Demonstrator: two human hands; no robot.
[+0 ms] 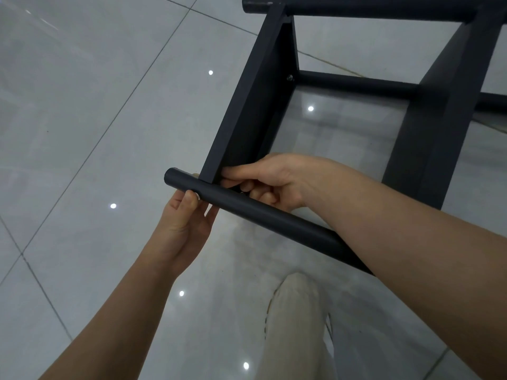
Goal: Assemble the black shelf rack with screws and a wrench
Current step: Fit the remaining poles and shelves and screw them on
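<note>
Black shelf rack (428, 138), part-built, over a glossy grey tiled floor (82, 105), centre to far right.

- Two flat side bars run near to far: left side bar (247, 105), right side bar (439, 119).
- Far tube (384, 6) and middle tube (356, 85) span between them. A screw (290, 77) sits where the middle tube meets the left side bar.
- Near tube (260, 212) lies across the near end of the left side bar, touching it.
- Left hand (186, 226) grasps the near tube close to its left end, thumb on top.
- Right hand (274, 179) clasps the left side bar's near end, thumb on the inner face, fingers curled beneath. Anything between the fingertips is hidden.
- Pale trouser leg (296, 325) below.
</note>
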